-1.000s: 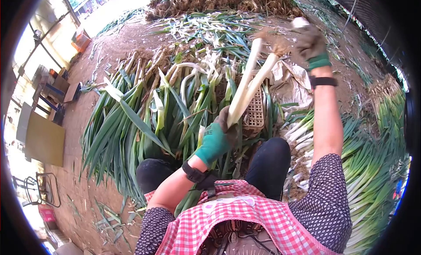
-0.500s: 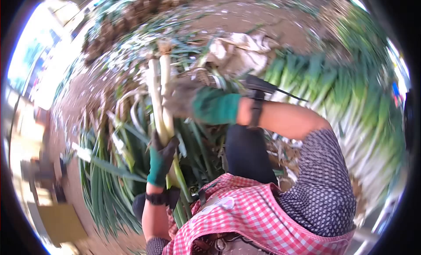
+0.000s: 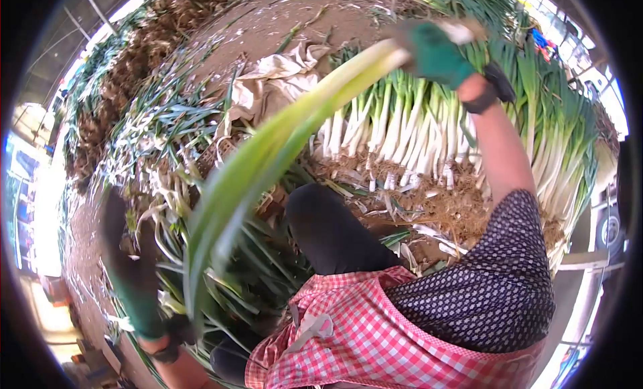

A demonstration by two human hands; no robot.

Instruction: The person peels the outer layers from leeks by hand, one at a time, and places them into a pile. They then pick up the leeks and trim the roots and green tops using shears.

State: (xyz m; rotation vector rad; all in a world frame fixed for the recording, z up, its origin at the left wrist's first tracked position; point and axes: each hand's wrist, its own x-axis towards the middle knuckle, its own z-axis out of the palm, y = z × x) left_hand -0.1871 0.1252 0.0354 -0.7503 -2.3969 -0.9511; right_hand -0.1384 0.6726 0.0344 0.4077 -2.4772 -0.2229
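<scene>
In my right hand [image 3: 432, 51], gloved in green with a dark palm, are leeks [image 3: 295, 124] gripped by their white stems. The root end sticks out past the fist, and the long green leaves trail down to the left, blurred by motion. My left hand [image 3: 130, 268], in a matching glove, is at the lower left with thumb and fingers apart, holding nothing. Beside it lies a heap of untrimmed leeks [image 3: 244, 255] with dark leaves. Under my right arm runs a row of cleaned leeks [image 3: 408, 121], white stems toward me.
A crumpled cream cloth sack [image 3: 271, 84] lies on the ground at the row's left end. Leaf scraps [image 3: 171, 124] litter the left side. Cut roots and peelings [image 3: 442, 208] cover the ground before my knee [image 3: 335, 231]. More leeks with brown roots [image 3: 114, 88] are piled at the far left.
My right hand has swung up and right with the leeks, over the cleaned row. My left hand has let go of them and moved left, opening. The view has turned rightward.
</scene>
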